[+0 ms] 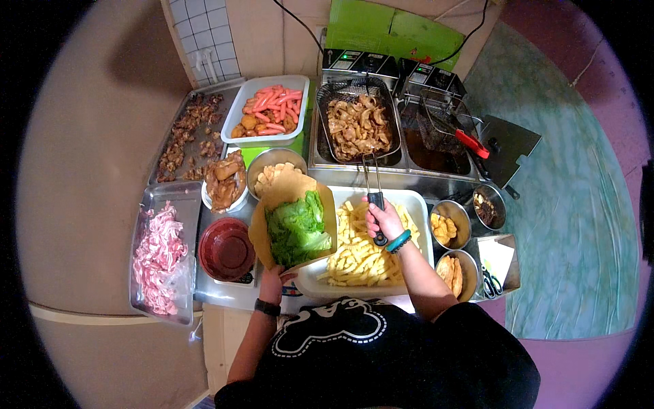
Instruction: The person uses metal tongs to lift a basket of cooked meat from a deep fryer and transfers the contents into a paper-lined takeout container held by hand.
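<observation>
My right hand (384, 220) grips the black handle of a wire fryer basket (323, 97), which holds cooked sliced meat (357, 125) above the left well of a deep fryer (352, 171). With my left hand (276, 281) I hold the lower edge of a kraft paper food box (263, 220) that has green lettuce (296, 227) in it. The box overlaps the left side of a white tub (426, 204) of cut potato fries (357, 260) and the edge of a steel bowl (250, 174) with pale pieces.
Sausages and round pieces fill a white tray (305, 102). Metal trays of browned meat (176, 148) and raw sliced meat (158, 255) lie left, near a dark red bowl (226, 249). A red-handled strainer (471, 144) rests over the right fryer well. Steel cups (467, 225) and scissors (491, 283) stand right.
</observation>
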Action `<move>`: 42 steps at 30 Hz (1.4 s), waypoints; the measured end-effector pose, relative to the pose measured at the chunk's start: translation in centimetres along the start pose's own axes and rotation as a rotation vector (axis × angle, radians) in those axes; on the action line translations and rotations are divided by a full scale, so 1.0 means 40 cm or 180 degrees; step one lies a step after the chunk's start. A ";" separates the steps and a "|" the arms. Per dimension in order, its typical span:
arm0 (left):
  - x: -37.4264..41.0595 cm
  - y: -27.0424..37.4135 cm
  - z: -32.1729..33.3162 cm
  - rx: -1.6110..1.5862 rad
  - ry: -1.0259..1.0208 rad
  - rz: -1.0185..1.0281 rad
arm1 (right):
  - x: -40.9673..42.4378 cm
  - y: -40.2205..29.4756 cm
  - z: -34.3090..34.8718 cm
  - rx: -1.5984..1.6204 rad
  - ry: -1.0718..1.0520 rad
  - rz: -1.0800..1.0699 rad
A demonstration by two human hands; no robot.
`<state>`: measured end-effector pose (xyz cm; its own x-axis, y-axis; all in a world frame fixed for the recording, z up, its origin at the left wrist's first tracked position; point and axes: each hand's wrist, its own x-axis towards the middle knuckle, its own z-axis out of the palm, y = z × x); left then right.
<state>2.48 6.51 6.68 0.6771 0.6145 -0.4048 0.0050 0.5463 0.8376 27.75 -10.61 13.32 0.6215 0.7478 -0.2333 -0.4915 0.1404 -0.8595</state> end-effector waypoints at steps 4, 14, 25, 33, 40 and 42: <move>0.008 0.001 -0.005 0.0183 -0.0106 -0.0264 | 0.000 0.002 -0.003 -0.0183 -0.0023 -0.0050; 0.036 -0.013 -0.024 0.0548 -0.0241 -0.0150 | -0.006 0.002 -0.003 -0.0499 0.0102 -0.0039; 0.043 -0.019 -0.037 0.1683 -0.0502 0.0401 | -0.004 0.015 -0.008 -0.0325 0.0065 -0.0007; 0.055 -0.039 -0.054 0.1898 -0.0417 0.0427 | -0.004 0.016 -0.007 -0.0332 0.0055 -0.0013; 0.048 -0.026 -0.044 0.2130 -0.0462 0.0555 | -0.004 0.017 -0.008 -0.0213 0.0034 -0.0042; 0.046 -0.023 -0.042 0.2323 -0.0441 0.0627 | -0.002 0.019 -0.008 -0.0121 0.0060 -0.0061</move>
<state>2.48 8.10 4.52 0.8016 0.5583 -0.2137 0.3266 -0.1096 0.9388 27.51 -10.78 12.57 0.6421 0.7329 -0.2248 -0.4561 0.1295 -0.8805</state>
